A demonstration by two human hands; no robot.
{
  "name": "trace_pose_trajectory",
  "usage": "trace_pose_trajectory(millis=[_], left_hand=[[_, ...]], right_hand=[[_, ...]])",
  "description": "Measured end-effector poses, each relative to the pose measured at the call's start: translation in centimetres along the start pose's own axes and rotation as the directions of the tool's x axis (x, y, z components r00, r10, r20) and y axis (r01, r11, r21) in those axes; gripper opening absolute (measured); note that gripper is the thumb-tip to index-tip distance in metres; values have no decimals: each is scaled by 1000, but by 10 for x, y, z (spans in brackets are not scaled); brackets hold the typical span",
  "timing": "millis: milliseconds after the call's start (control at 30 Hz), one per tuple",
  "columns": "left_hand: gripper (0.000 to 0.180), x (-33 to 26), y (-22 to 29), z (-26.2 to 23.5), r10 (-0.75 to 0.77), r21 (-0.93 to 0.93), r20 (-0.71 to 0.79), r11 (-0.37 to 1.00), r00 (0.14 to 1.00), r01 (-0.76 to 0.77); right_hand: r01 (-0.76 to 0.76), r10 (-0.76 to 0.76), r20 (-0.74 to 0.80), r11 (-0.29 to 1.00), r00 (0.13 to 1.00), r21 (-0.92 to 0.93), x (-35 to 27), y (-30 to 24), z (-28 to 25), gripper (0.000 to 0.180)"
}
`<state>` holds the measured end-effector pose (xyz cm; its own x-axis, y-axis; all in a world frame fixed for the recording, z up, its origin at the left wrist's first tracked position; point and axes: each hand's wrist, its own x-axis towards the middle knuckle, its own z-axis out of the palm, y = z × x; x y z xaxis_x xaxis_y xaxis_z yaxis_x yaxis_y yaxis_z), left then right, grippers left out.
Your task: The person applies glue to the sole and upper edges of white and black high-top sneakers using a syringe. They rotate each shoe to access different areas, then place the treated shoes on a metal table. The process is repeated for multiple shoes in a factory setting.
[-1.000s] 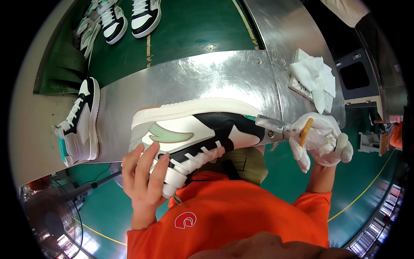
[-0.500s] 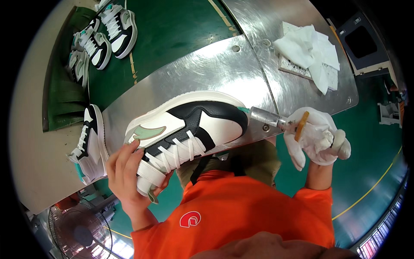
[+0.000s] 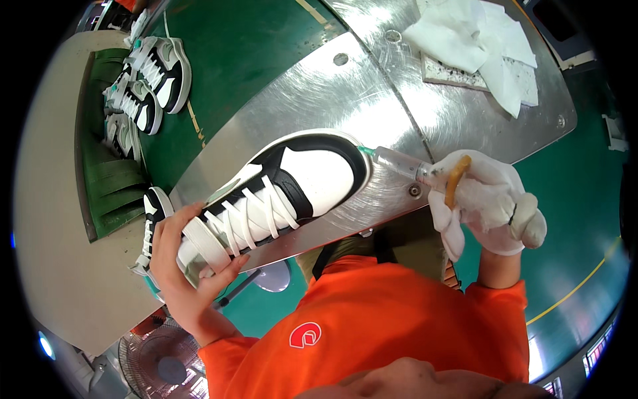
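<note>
A white and black sneaker with white laces is held above the metal table, its toe pointing right. My bare left hand grips it round the heel and collar, thumb near the strap. In a white glove, my right hand is closed on a clear syringe with a green tip. That tip meets the edge of the sole at the toe. A tan band sits on a gloved finger. The palm side of the glove is partly hidden.
Several similar sneakers stand at the far left beside a green curtain flap; another sneaker is just behind my left hand. White cloths lie on a speckled block at the far right of the metal table. A fan stands lower left.
The sneaker has rolled so its upper faces up more, with less of its side showing. My left hand has shifted left and down with the heel. The syringe tip stays at the toe edge.
</note>
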<state>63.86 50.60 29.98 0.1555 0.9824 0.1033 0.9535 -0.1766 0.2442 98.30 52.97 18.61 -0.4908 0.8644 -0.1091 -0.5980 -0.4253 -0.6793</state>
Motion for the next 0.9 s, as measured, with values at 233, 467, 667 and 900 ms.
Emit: trace_pose_trajectory(millis=[233,467,667,900], left_hand=[[67,6,16,-6,-204,-53,149,975,968,214],[76,-7,27,-12,-112,47,308,994,945,102],[79,1,27,-21,-14,48,392,999,920,-5],[86,27,27,-47,-106,151,665,989,739,6]], right_hand=[[-117,77,-250,982,965,-151,8,-11,24,32],[-139,66,-319,968,945,-210,16,-1,33,27],[-181,109,-416,973,903,-140,9,7,55,27],[96,-169,-324,969,931,-228,2,40,65,29]])
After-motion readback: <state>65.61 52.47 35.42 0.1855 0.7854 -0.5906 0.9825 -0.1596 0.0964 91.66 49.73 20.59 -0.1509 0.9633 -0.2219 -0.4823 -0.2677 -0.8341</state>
